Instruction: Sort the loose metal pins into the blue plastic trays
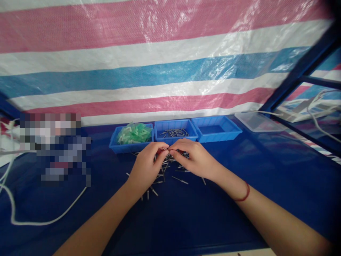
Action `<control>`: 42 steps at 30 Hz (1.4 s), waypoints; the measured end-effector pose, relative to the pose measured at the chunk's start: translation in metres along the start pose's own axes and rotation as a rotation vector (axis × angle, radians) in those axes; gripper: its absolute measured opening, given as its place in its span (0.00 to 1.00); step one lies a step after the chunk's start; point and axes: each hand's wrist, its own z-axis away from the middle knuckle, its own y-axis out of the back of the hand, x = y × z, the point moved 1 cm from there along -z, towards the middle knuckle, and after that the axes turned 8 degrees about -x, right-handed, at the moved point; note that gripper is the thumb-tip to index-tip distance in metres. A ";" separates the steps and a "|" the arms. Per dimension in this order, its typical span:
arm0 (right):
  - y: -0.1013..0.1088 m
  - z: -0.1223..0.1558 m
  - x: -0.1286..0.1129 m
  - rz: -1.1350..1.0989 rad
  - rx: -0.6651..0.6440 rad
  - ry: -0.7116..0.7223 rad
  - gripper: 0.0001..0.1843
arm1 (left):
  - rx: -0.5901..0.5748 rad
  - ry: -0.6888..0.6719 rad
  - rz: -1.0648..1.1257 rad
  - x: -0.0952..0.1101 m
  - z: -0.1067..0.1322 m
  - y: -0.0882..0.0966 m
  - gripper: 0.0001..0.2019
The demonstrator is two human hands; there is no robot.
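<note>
At far left, a white cable (39, 222) looped across the dark blue table (266, 170). Behind everything, a tarp (160, 71) striped pink, white and blue. Further along, at the table's back edge, three blue trays in a row, touching side by side: left tray (114, 142) filled with green plastic pieces (133, 133), middle tray (193, 133) holding metal pins (174, 133), right tray (229, 129) beside it.

Just in front of the left and middle trays, left hand (145, 167) curled, thumb pressed against forefinger in a tight pinch. Under and around both hands, loose pins (180, 180) scattered on the table, thickest between the wrists and the trays. Meeting the left fingertips at the centre, right hand (197, 158), likewise pinched shut at thumb and forefinger. Between the two pinches, probably one of the pins, though too small and too covered to say for sure. On the right wrist, a thin red band (243, 195).

Beyond the right tray, a clear plastic container (257, 121). At far right, white cords (317, 117) behind a blue frame bar (301, 65).
</note>
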 end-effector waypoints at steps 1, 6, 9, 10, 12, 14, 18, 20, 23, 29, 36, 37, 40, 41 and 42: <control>-0.001 0.000 0.000 -0.017 -0.005 -0.002 0.10 | 0.025 0.023 0.059 -0.001 0.000 -0.001 0.07; -0.006 0.001 0.001 -0.106 0.032 -0.054 0.08 | 0.062 0.112 0.284 -0.006 0.002 -0.006 0.10; -0.008 0.001 0.000 -0.129 0.050 -0.072 0.07 | 0.023 0.133 0.308 -0.005 0.003 -0.005 0.08; -0.008 0.001 0.000 -0.131 0.054 -0.077 0.07 | 0.019 0.135 0.305 -0.004 0.003 -0.004 0.08; -0.009 0.001 -0.001 -0.136 0.052 -0.087 0.07 | 0.028 0.131 0.300 -0.002 0.003 -0.002 0.07; -0.009 0.001 -0.003 -0.144 0.034 -0.083 0.06 | 0.039 0.121 0.303 0.000 0.003 -0.001 0.07; -0.010 0.001 -0.003 -0.145 0.030 -0.054 0.06 | 0.047 0.108 0.315 0.001 0.003 -0.001 0.06; -0.010 0.001 -0.001 -0.155 0.071 -0.059 0.05 | 0.055 0.111 0.309 -0.001 0.003 -0.001 0.07; -0.008 0.000 0.002 -0.168 0.137 -0.059 0.03 | 0.052 0.109 0.251 -0.005 0.002 -0.001 0.07; -0.003 0.001 -0.001 -0.085 0.165 0.003 0.03 | 0.000 -0.001 0.024 -0.009 0.001 -0.001 0.05; 0.002 -0.006 0.011 0.267 0.404 0.031 0.09 | 0.049 -0.034 -0.163 -0.007 0.002 -0.005 0.11; 0.003 -0.008 0.016 0.322 0.443 -0.011 0.09 | 0.056 -0.032 -0.177 -0.007 0.002 -0.005 0.12; 0.004 -0.013 0.031 0.485 0.444 -0.156 0.12 | 0.009 -0.053 -0.212 -0.005 0.002 -0.003 0.10; 0.004 -0.013 0.035 0.518 0.423 -0.192 0.14 | -0.028 -0.070 -0.228 -0.004 0.002 -0.003 0.09; 0.004 -0.013 0.036 0.532 0.405 -0.217 0.16 | -0.073 -0.091 -0.245 -0.004 0.002 -0.003 0.08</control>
